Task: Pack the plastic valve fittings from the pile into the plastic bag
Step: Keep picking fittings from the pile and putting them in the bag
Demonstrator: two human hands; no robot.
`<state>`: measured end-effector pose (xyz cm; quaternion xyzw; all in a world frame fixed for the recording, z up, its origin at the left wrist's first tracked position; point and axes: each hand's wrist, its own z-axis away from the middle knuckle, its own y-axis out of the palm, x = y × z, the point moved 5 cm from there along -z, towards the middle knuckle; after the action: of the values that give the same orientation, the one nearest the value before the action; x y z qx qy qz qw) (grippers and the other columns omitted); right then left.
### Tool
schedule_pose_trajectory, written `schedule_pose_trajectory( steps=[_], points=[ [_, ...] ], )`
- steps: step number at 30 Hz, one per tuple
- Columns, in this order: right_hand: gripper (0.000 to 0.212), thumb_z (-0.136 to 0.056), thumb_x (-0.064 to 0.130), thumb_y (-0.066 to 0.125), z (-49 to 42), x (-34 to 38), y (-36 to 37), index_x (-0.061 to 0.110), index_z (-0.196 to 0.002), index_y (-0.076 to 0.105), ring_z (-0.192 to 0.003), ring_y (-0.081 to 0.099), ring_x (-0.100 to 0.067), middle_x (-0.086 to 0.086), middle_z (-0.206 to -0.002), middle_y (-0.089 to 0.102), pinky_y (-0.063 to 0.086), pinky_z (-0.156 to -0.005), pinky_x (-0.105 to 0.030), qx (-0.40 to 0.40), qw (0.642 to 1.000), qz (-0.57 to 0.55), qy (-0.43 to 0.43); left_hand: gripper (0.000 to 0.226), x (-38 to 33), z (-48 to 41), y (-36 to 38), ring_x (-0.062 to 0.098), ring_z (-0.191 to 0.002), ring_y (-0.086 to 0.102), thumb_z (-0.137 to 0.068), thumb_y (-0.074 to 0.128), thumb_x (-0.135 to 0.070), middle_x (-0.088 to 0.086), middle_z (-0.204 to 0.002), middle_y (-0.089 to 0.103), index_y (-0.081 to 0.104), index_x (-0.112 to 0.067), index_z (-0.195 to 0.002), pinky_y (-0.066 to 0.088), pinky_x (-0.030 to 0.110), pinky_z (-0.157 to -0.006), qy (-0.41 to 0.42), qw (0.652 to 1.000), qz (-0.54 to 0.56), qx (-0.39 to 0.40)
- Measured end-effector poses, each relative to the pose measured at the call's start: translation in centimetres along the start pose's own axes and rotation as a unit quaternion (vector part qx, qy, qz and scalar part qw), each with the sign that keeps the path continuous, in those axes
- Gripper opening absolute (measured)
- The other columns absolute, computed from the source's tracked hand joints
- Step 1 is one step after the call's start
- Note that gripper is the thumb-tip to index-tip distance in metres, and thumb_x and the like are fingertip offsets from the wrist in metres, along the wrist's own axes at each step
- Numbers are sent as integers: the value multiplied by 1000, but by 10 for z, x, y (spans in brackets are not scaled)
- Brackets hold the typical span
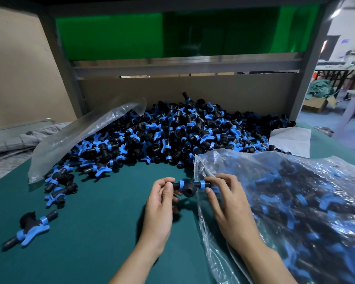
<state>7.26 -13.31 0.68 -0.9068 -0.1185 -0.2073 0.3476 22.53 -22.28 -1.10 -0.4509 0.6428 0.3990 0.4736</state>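
Note:
A black valve fitting with two blue rings is held level above the green table, just left of the plastic bag's mouth. My left hand pinches its left end, and my right hand pinches its right end. The clear plastic bag lies at the right, holding several black and blue fittings. Behind my hands, a large pile of fittings spreads across the back of the table.
An empty clear bag lies over the pile's left edge. One loose fitting lies at the front left on the green table. A white sheet sits at the right rear. A grey frame and board close off the back.

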Motion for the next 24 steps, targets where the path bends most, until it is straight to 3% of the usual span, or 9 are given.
schedule_pose_trajectory(
  steps=[4, 7, 11, 17, 20, 24],
  points=[
    [31, -97, 35, 49, -1, 6, -4, 29, -127, 54, -100, 53, -12, 11, -115, 45, 51, -83, -36, -8, 1000, -5, -18, 22, 5, -1, 1, 13, -75, 60, -105, 41, -12, 1, -91, 67, 60, -22, -108, 48, 23, -57, -43, 999, 30, 16],
    [43, -96, 34, 50, -1, 8, -5, 26, -137, 45, -102, 55, -16, 5, -118, 48, 50, -85, -34, -28, 999, 8, -17, 26, 5, -3, -3, 13, -61, 59, -105, 37, -9, -1, -78, 69, 60, -20, -107, 47, 26, -52, -81, 993, 86, -2],
    [56, -88, 18, 67, 0, 6, -8, 20, -139, 44, -96, 56, -23, -2, -114, 54, 50, -82, -36, -53, 997, 57, 0, 31, 8, -10, -11, 11, -54, 54, -103, 32, 0, 1, -71, 65, 60, -13, -103, 45, 23, -49, -147, 960, 236, -33],
    [44, -87, 22, 69, 0, 3, -12, 13, -128, 56, -82, 56, -24, -4, -96, 56, 51, -68, -38, -74, 989, 122, 45, 25, 14, -13, -20, 10, -59, 53, -98, 39, -2, 0, -76, 62, 61, -13, -97, 42, 23, -54, -181, 929, 316, -55],
    [33, -89, 25, 68, 0, -1, -12, 13, -118, 62, -82, 56, -24, -2, -93, 59, 50, -69, -40, -61, 987, 131, 75, 25, 12, -12, -18, 11, -57, 53, -100, 40, 0, 0, -74, 64, 62, -13, -102, 41, 27, -56, -165, 943, 281, -67],
    [16, -92, 26, 63, 0, -4, -15, 16, -105, 65, -82, 59, -19, 4, -91, 62, 50, -68, -38, -64, 987, 88, 119, 20, 1, -3, -17, 5, -60, 56, -105, 42, -16, -4, -80, 65, 61, -22, -103, 47, 26, -61, -41, 996, 42, -71]
  ],
)
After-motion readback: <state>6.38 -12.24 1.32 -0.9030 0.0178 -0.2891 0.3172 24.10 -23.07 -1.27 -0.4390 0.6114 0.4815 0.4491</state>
